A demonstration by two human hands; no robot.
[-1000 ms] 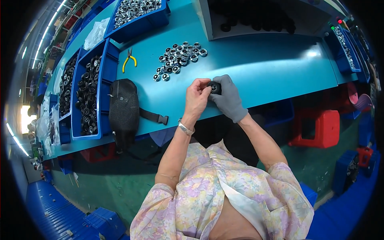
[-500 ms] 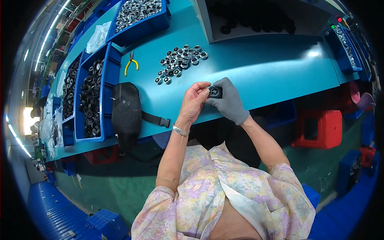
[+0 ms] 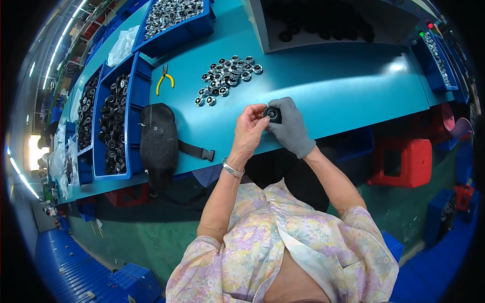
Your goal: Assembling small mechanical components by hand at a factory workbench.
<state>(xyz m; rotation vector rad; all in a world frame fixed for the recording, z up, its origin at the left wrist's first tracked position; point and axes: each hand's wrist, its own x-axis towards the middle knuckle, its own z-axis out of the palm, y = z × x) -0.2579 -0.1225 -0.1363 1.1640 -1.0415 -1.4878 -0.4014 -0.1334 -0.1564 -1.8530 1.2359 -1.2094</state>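
A small black toy wheel (image 3: 273,114) with a spoked hub is held up over the near edge of the table. My bare left hand (image 3: 249,129) grips it from the left, thumb and fingers closed at its rim. From the right, my right hand (image 3: 292,127), in a grey glove, is closed around the same wheel. Beyond my hands a loose group of shiny chrome wheel hubs (image 3: 223,91) lies on the teal table (image 3: 323,96). The gloved fingers partly hide the wheel's right side.
Yellow-handled pliers (image 3: 165,81) lie left of the hubs. A black pouch (image 3: 159,136) with a strap sits by a blue bin (image 3: 130,146) of black wheels. Another blue bin (image 3: 169,46) holds chrome hubs. A white-walled box (image 3: 258,30) stands at the back; a red stool (image 3: 404,161) is right.
My left hand has shifted slightly right, its thumb now against the wheel's lower left. The wheel has turned a little; my right hand stays nearly still.
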